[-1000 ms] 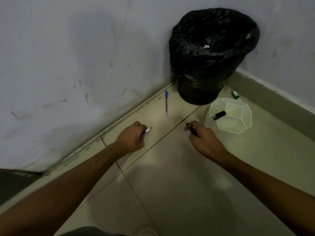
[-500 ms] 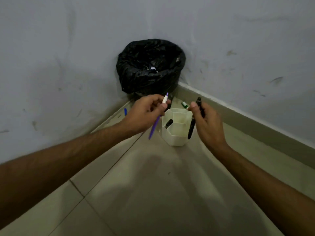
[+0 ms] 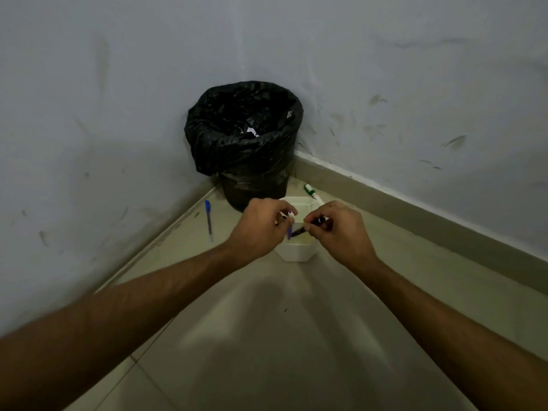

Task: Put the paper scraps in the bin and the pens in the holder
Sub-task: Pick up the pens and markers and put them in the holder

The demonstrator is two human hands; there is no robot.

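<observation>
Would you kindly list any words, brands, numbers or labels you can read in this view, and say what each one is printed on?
None can be read.
Green marker by the skirting: pale label band, too small and blurred to read.
Blue pen on the floor: no legible print.
Purple pen in the left hand and black pen in the right hand: no markings show.
White holder and bin: plain.

1. Purple pen (image 3: 290, 228) pinched in my left hand (image 3: 258, 229), tip down over the white holder (image 3: 296, 252).
2. Black pen (image 3: 308, 226) in my right hand (image 3: 341, 232), slanted over it.
3. Blue pen (image 3: 208, 220) and green marker (image 3: 312, 191) on the floor.
4. Black-bagged bin (image 3: 243, 137) in the corner, white scrap (image 3: 251, 131) inside.
</observation>
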